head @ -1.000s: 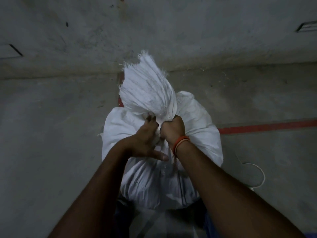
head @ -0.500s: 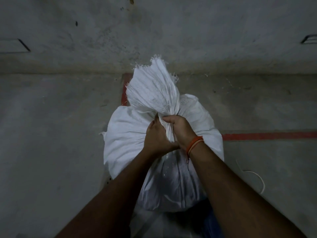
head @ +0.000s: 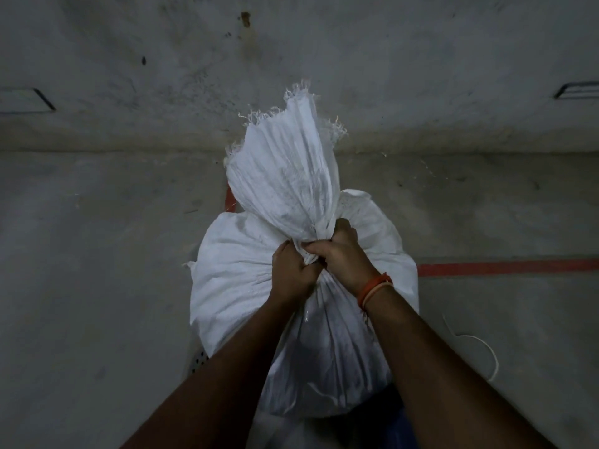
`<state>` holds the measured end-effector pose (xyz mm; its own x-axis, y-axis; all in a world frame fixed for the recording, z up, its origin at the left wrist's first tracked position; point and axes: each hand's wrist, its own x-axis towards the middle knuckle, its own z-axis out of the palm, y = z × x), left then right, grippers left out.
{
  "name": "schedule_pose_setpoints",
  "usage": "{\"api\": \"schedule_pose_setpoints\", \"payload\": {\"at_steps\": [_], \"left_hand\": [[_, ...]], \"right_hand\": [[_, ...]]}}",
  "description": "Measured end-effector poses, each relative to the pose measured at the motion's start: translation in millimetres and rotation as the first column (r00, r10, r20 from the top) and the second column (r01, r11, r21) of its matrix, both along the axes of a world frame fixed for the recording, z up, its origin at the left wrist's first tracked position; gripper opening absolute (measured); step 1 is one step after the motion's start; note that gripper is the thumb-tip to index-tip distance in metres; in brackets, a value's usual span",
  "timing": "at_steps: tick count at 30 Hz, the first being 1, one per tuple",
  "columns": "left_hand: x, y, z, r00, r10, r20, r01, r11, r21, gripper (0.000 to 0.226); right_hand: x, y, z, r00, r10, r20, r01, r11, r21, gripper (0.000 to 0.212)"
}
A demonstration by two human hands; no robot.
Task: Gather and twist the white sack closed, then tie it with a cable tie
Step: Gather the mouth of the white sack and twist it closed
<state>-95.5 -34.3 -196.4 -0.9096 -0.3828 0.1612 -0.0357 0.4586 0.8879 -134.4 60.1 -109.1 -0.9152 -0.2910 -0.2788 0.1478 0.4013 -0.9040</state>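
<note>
A full white woven sack [head: 233, 273] stands upright on the concrete floor in front of me. Its mouth is gathered into a bunched neck, and the frayed top [head: 285, 163] fans out above my hands. My left hand [head: 291, 273] grips the neck from the left. My right hand [head: 343, 257], with an orange band on the wrist, is wrapped around the neck from the right, fingers curled over the twisted cloth. Both hands touch each other at the neck. A thin white cable tie [head: 479, 348] lies curled on the floor to the right of the sack.
A grey concrete wall [head: 324, 59] rises just behind the sack. A red painted line [head: 505, 266] runs across the floor on the right, and another red strip [head: 229, 199] shows behind the sack. Something blue [head: 402, 426] sits at the sack's base near my body.
My left hand has closed fully on the neck. My right hand has rolled over the top of the neck, and the gathered cloth looks tighter.
</note>
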Motion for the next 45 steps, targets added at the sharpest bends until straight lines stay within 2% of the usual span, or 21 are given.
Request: {"api": "schedule_pose_setpoints", "payload": {"at_steps": [3, 4, 5, 7, 10, 14, 16, 18, 20, 25, 29, 33, 36, 40, 43, 45], "left_hand": [[0.2, 2.0, 1.8, 0.998, 0.012, -0.060, -0.010, 0.999, 0.032, 0.030], [-0.4, 2.5, 3.5, 0.997, 0.016, -0.075, -0.011, 0.998, 0.067, 0.030], [-1.3, 3.0, 5.3, 0.997, 0.012, -0.079, -0.003, 0.994, 0.114, 0.029], [-2.7, 4.2, 8.5, 0.997, 0.005, -0.071, 0.009, 0.982, 0.190, 0.029], [-4.6, 5.8, 10.5, 0.998, 0.032, -0.055, -0.016, 0.965, 0.263, 0.030], [-9.4, 4.2, 12.2, 0.996, 0.072, -0.045, -0.056, 0.954, 0.293, 0.045], [-10.2, 6.0, 15.1, 0.996, 0.084, -0.018, -0.077, 0.964, 0.256, 0.036], [-11.0, 10.1, 16.5, 0.989, 0.144, -0.034, -0.138, 0.982, 0.129, 0.024], [-13.5, 13.9, 17.8, 0.977, 0.208, -0.040, -0.207, 0.978, 0.037, 0.027], [-24.0, 14.4, 10.5, 0.964, 0.266, 0.015, -0.265, 0.962, -0.061, 0.053], [-30.3, 10.9, -0.5, 0.954, 0.295, 0.057, -0.286, 0.949, -0.130, 0.053], [-29.8, 10.0, -2.9, 0.962, 0.249, 0.110, -0.224, 0.954, -0.200, 0.044], [-25.0, 9.9, 7.3, 0.963, 0.228, 0.141, -0.218, 0.972, -0.083, 0.045], [-11.4, 5.5, 30.4, 0.991, 0.106, 0.082, -0.115, 0.987, 0.117, 0.024], [2.8, 0.6, 49.4, 0.999, 0.002, 0.049, -0.009, 0.990, 0.144, 0.045], [17.2, 0.1, 67.5, 0.999, -0.002, 0.052, -0.008, 0.981, 0.195, 0.055]], "right_hand": [[-11.7, 15.2, -6.8, 0.988, 0.144, -0.063, -0.147, 0.987, -0.058, 0.059], [-15.5, 19.9, -10.8, 0.980, 0.153, -0.124, -0.161, 0.985, -0.056, 0.066], [-20.0, 25.5, -16.1, 0.973, 0.136, -0.188, -0.144, 0.989, -0.031, 0.075], [-24.9, 28.1, -26.2, 0.945, 0.162, -0.284, -0.129, 0.983, 0.133, 0.080], [-15.0, 28.6, -35.1, 0.921, 0.299, -0.248, -0.229, 0.934, 0.275, 0.075], [-13.3, 26.7, -34.3, 0.900, 0.367, -0.234, -0.263, 0.887, 0.379, 0.084], [-15.1, 24.7, -36.9, 0.898, 0.391, -0.202, -0.289, 0.870, 0.399, 0.088], [-13.4, 23.9, -38.4, 0.891, 0.427, -0.156, -0.332, 0.845, 0.418, 0.096], [-11.9, 24.7, -39.1, 0.876, 0.466, -0.121, -0.377, 0.820, 0.430, 0.106], [-10.3, 23.3, -46.5, 0.855, 0.517, -0.030, -0.465, 0.792, 0.396, 0.114], [-14.3, 24.3, -49.7, 0.867, 0.497, 0.009, -0.474, 0.820, 0.320, 0.114], [-11.6, 25.4, -49.8, 0.880, 0.474, -0.007, -0.455, 0.848, 0.273, 0.113], [-9.6, 25.3, -53.5, 0.910, 0.413, -0.034, -0.399, 0.895, 0.199, 0.104], [-2.5, 31.0, -39.3, 0.957, 0.277, -0.086, -0.271, 0.960, 0.069, 0.085], [6.2, 40.0, -18.4, 0.983, 0.162, -0.082, -0.163, 0.987, -0.007, 0.075], [13.5, 47.7, -2.0, 0.996, 0.069, -0.064, -0.074, 0.995, -0.074, 0.048]]}}
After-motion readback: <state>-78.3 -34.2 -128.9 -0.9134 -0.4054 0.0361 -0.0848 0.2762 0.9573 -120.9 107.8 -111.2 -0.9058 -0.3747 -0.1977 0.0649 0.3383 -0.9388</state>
